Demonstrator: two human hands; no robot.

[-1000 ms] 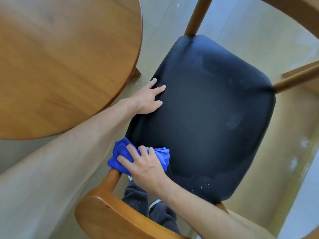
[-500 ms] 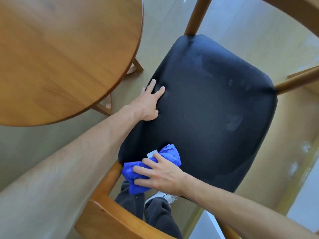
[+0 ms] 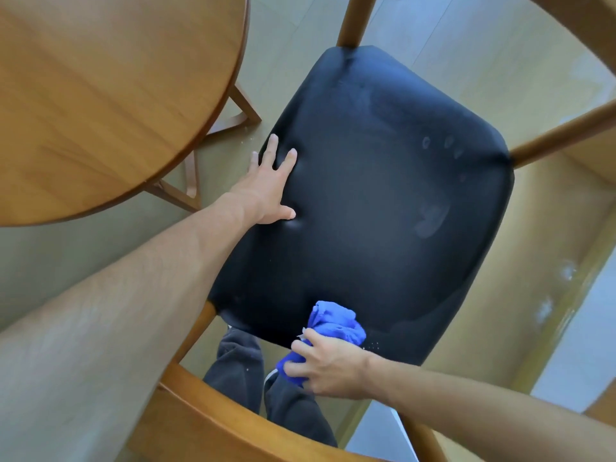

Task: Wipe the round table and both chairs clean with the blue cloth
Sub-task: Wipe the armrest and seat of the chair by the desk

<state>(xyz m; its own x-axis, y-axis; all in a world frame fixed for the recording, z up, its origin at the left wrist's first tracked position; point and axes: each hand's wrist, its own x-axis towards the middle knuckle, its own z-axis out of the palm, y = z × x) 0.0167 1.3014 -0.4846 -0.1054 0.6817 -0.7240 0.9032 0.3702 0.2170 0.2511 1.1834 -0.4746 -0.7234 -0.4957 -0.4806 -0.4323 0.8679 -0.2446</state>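
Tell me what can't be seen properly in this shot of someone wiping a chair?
All in the head view:
- Second chair: not in frame.
- Round table: cut off by the top and left edges.
- Chair backrest: cut off by the bottom edge.
- Blue cloth: partly hidden under the right hand.
- Black seat: a patch is covered by the left hand.

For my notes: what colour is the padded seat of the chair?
Black, a smooth padded chair seat with faint smudges, on a brown wooden frame; seen in the head view.
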